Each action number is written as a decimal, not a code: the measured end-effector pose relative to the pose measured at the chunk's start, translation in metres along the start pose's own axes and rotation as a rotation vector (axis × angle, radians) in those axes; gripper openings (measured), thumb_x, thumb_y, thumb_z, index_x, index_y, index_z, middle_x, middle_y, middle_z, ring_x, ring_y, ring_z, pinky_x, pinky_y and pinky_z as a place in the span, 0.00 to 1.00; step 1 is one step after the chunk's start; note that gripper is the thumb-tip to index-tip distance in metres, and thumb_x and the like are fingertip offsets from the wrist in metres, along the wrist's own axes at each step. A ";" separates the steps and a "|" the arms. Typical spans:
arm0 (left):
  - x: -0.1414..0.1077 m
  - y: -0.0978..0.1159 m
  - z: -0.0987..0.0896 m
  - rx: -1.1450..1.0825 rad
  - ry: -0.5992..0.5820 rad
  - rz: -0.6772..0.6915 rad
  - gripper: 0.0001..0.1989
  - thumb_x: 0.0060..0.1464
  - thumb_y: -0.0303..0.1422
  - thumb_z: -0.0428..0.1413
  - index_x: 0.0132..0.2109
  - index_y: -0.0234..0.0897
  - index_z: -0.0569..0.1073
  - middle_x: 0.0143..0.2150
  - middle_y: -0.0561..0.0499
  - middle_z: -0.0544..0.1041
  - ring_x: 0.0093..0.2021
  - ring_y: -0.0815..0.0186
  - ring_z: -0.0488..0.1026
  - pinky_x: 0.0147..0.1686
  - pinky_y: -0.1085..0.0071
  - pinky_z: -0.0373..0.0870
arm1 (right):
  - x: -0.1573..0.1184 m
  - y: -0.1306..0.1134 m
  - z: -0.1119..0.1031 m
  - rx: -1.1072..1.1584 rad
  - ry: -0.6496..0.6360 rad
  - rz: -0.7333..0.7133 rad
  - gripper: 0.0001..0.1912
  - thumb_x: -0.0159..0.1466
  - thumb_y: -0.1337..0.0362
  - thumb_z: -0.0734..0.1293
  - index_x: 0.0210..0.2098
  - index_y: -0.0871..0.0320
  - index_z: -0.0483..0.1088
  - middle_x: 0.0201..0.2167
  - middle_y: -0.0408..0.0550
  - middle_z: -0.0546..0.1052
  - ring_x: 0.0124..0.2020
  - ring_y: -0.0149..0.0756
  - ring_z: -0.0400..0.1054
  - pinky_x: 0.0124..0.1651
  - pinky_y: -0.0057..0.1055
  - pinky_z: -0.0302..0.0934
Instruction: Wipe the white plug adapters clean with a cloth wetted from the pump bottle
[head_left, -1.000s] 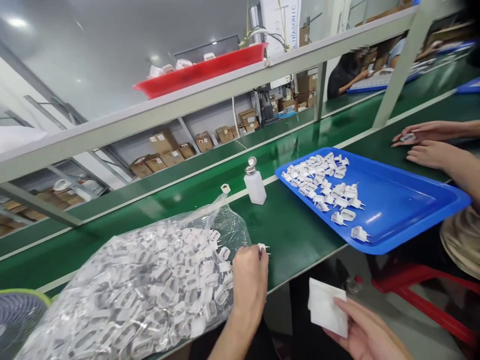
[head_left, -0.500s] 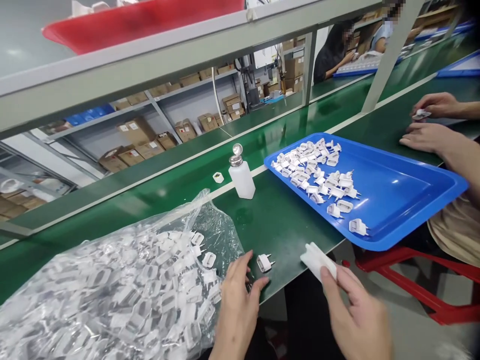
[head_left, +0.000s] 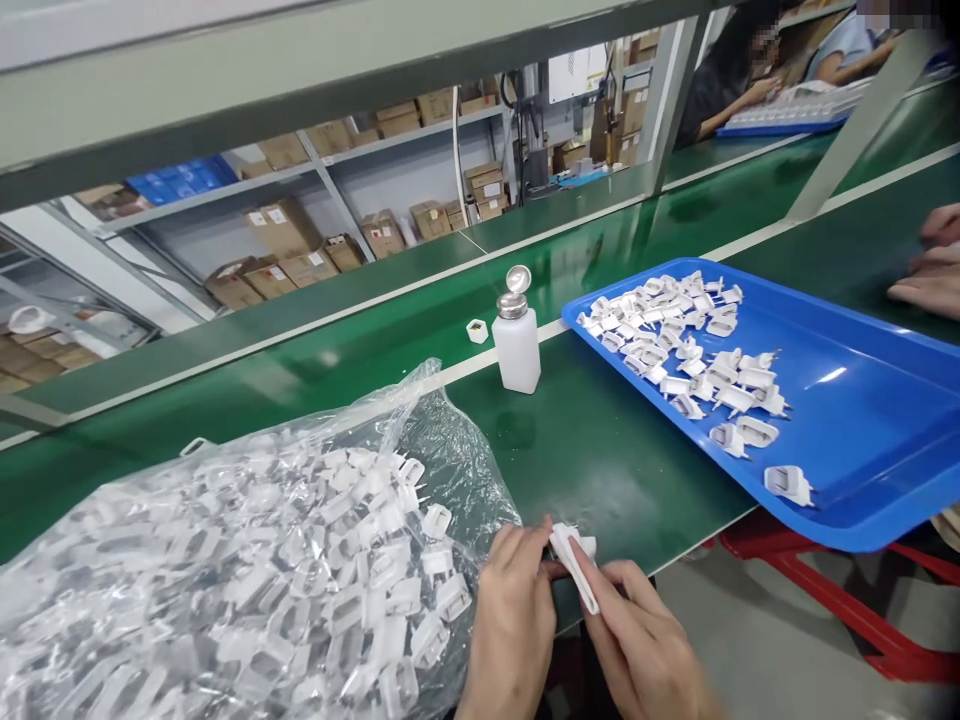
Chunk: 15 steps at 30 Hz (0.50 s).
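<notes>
My left hand is closed, its fingertips pinching a white plug housing near the bench's front edge. The housing is mostly covered by fingers and cloth. Pressed against it is a folded white cloth, which my right hand grips between thumb and fingers. Left of my hands, a clear plastic bag lies open, full of similar white housings. More two-pin plug housings lie in the blue tray on the right.
A white dispenser bottle with a metal lid tipped up stands beyond my hands. A small white piece lies beside it on the green bench. A co-worker's hand shows at right; a red stool is below.
My hands have come together. The plug housing that lay on the bench is now between my left fingers and the cloth. The view has shifted, and the co-worker's hands are partly out of frame.
</notes>
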<state>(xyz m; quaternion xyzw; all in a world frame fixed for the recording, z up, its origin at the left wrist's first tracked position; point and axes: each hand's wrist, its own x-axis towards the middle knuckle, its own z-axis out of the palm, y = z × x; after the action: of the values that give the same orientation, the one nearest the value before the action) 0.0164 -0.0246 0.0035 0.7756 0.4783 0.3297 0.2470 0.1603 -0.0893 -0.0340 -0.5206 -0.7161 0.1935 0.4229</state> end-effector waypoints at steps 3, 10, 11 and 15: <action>0.000 0.000 0.000 0.022 -0.028 -0.003 0.17 0.57 0.14 0.51 0.43 0.37 0.77 0.36 0.50 0.80 0.40 0.62 0.75 0.39 0.69 0.74 | 0.007 0.002 -0.007 0.045 -0.069 0.082 0.34 0.73 0.73 0.55 0.76 0.50 0.42 0.37 0.49 0.76 0.42 0.41 0.70 0.44 0.34 0.68; -0.004 -0.004 0.007 0.108 0.063 0.044 0.20 0.55 0.12 0.49 0.47 0.35 0.76 0.36 0.47 0.78 0.38 0.60 0.75 0.35 0.68 0.76 | 0.048 -0.009 -0.022 0.125 -0.157 0.312 0.23 0.76 0.62 0.51 0.68 0.49 0.62 0.37 0.46 0.68 0.35 0.34 0.69 0.40 0.31 0.66; -0.005 -0.005 0.008 0.107 0.080 0.052 0.22 0.55 0.12 0.48 0.49 0.35 0.75 0.37 0.47 0.78 0.38 0.60 0.75 0.35 0.68 0.76 | 0.052 -0.010 -0.024 0.117 -0.167 0.323 0.23 0.77 0.61 0.51 0.67 0.49 0.63 0.36 0.46 0.68 0.35 0.34 0.69 0.39 0.31 0.65; -0.005 -0.005 0.009 0.083 0.113 0.085 0.24 0.53 0.11 0.47 0.50 0.35 0.75 0.38 0.47 0.80 0.38 0.61 0.75 0.35 0.68 0.77 | 0.058 -0.010 -0.025 0.048 -0.199 0.313 0.23 0.76 0.62 0.50 0.66 0.51 0.65 0.34 0.45 0.67 0.33 0.35 0.69 0.38 0.33 0.65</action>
<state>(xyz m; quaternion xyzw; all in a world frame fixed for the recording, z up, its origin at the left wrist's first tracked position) 0.0183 -0.0273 -0.0074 0.7848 0.4714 0.3632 0.1731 0.1694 -0.0443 0.0108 -0.5934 -0.6599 0.3246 0.3271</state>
